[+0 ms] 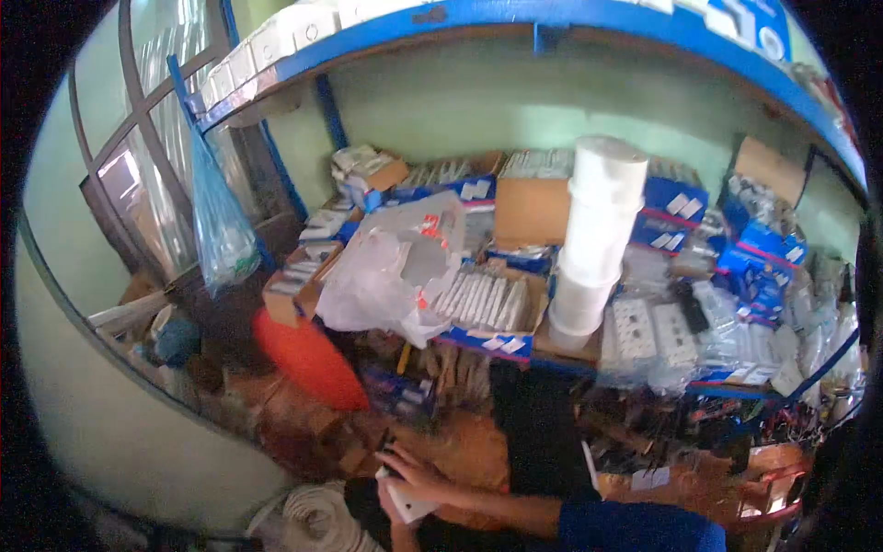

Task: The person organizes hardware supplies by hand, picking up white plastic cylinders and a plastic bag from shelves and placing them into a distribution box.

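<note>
Small white flat box [411, 505], tilted, partly covered, low in view

**Both hands low and close together**

I see the right arm enter from the lower right in a blue sleeve, with the bare forearm stretched to the left. The right hand [416, 471] is palm down, its fingers a little spread and curved. The left hand [394, 513] sits just under it, mostly hidden. How firmly either hand closes, I cannot judge.
</note>
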Tool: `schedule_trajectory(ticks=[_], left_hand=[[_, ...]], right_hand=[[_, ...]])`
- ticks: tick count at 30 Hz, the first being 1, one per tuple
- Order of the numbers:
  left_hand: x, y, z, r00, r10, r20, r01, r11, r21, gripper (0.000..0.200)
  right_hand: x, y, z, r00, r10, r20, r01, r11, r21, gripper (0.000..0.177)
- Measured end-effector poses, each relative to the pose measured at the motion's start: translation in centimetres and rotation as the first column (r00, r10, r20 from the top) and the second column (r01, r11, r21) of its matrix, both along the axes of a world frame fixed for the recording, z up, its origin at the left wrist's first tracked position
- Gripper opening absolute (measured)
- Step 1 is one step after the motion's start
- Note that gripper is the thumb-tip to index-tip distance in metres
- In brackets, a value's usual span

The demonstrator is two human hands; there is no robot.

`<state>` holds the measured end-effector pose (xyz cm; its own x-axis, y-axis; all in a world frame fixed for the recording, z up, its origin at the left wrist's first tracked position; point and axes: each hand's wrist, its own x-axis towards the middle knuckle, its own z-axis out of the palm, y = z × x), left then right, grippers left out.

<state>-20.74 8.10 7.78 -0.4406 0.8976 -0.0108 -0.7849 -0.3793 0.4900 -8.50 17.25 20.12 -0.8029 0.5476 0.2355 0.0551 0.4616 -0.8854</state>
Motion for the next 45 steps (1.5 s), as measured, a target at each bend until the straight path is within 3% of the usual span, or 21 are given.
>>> schedule_trajectory(ticks=[2,6,7,10,12,14,15,18,19,24,25,26,28,29,30,32,35,36,39,41,45], left_hand=[[-0.3,-0.8,1.0,0.995,0.081,-0.061,-0.084,0.996,-0.041,0.052],[-1.3,-0.9,1.9,0.987,0.094,-0.129,-0.103,0.993,-0.064,0.052],[-1.3,-1.3,1.7,0.981,0.092,-0.172,-0.106,0.992,-0.073,0.052],[-0.8,-1.8,1.0,0.965,0.061,-0.256,-0.076,0.996,-0.048,0.052],[-0.9,-1.3,0.4,0.937,0.012,-0.348,-0.02,1.0,-0.017,0.052],[-0.4,-1.1,0.8,0.968,0.047,-0.248,-0.068,0.995,-0.078,0.052],[-0.6,-1.1,1.1,0.975,0.078,-0.208,-0.101,0.99,-0.103,0.053],[-1.2,-1.4,1.6,0.977,0.125,-0.172,-0.149,0.979,-0.136,0.054],[-1.2,-2.0,1.4,0.976,0.146,-0.161,-0.167,0.977,-0.133,0.054],[-0.1,-1.4,2.7,0.987,0.137,-0.085,-0.151,0.97,-0.188,0.055],[-0.8,-0.7,0.9,0.999,0.011,-0.034,-0.013,0.997,-0.077,0.056],[-1.4,-0.4,-1.2,0.993,-0.12,0.002,0.119,0.992,0.041,0.057],[0.0,-0.2,-0.4,0.999,-0.001,0.035,0.001,1.0,-0.007,0.057],[0.0,-0.9,-1.8,0.993,0.098,-0.072,-0.103,0.993,-0.065,0.057],[0.0,-1.6,-3.2,0.965,0.186,-0.183,-0.21,0.97,-0.125,0.057],[-0.8,-1.8,-1.1,0.974,0.223,-0.045,-0.225,0.974,-0.038,0.058],[-0.3,-1.1,2.6,0.979,0.198,0.051,-0.202,0.977,0.066,0.059],[1.6,-0.3,6.9,0.974,0.217,0.064,-0.213,0.975,-0.059,0.059],[0.1,-0.6,2.1,0.996,0.007,-0.085,-0.012,0.998,-0.055,0.055],[-0.4,-1.6,-5.6,0.909,0.051,0.414,-0.127,0.979,0.158,0.052],[-1.2,-1.3,1.6,0.969,0.227,0.096,-0.237,0.964,0.116,0.054]], right_hand=[[-1.9,-1.5,-2.6,0.998,-0.025,-0.052,0.035,0.979,0.203,0.049],[0.1,-2.2,-2.2,0.951,0.28,-0.13,-0.206,0.89,0.406,0.047],[0.2,-1.9,-2.2,0.961,0.251,-0.119,-0.18,0.889,0.421,0.046],[-0.4,-0.4,-2.6,0.985,0.064,-0.161,-0.061,0.998,0.025,0.045],[-1.1,-0.4,-2.9,0.984,-0.093,-0.15,0.101,0.994,0.047,0.045],[-0.8,-1.3,-1.9,0.983,-0.134,-0.125,0.145,0.985,0.088,0.047],[-0.3,-1.9,-1.6,0.991,-0.029,-0.134,0.063,0.963,0.263,0.044],[1.4,-4.0,-0.5,0.963,0.164,-0.212,-0.101,0.955,0.28,0.046],[1.2,-3.9,-2.3,0.966,0.22,-0.136,-0.17,0.937,0.305,0.048],[-0.2,0.7,-2.7,0.998,-0.013,-0.064,0.011,0.999,-0.033,0.052],[-0.3,1.2,-2.8,0.999,-0.04,-0.012,0.038,0.991,-0.126,0.053],[-0.2,1.1,-1.8,1.0,-0.021,-0.006,0.02,0.998,-0.055,0.053],[0.2,-0.5,0.3,1.0,0.02,0.018,-0.021,0.997,0.073,0.054],[0.6,-1.3,-0.3,0.996,0.047,-0.08,-0.027,0.971,0.237,0.05],[1.3,-1.8,-0.9,0.994,0.106,-0.031,-0.095,0.962,0.256,0.049],[2.0,-2.4,-0.6,0.978,0.205,0.035,-0.206,0.933,0.296,0.045],[0.8,-1.0,-2.5,0.998,0.06,0.023,-0.062,0.991,0.115,0.046],[0.8,-0.5,-2.7,0.998,0.011,0.069,-0.014,0.999,0.042,0.047],[0.2,-0.4,-0.2,0.997,0.067,-0.032,-0.061,0.987,0.146,0.053],[0.4,-1.7,1.9,0.974,0.225,-0.002,-0.222,0.962,0.159,0.055],[1.6,-2.5,0.2,0.961,0.276,0.007,-0.264,0.913,0.311,0.054]])
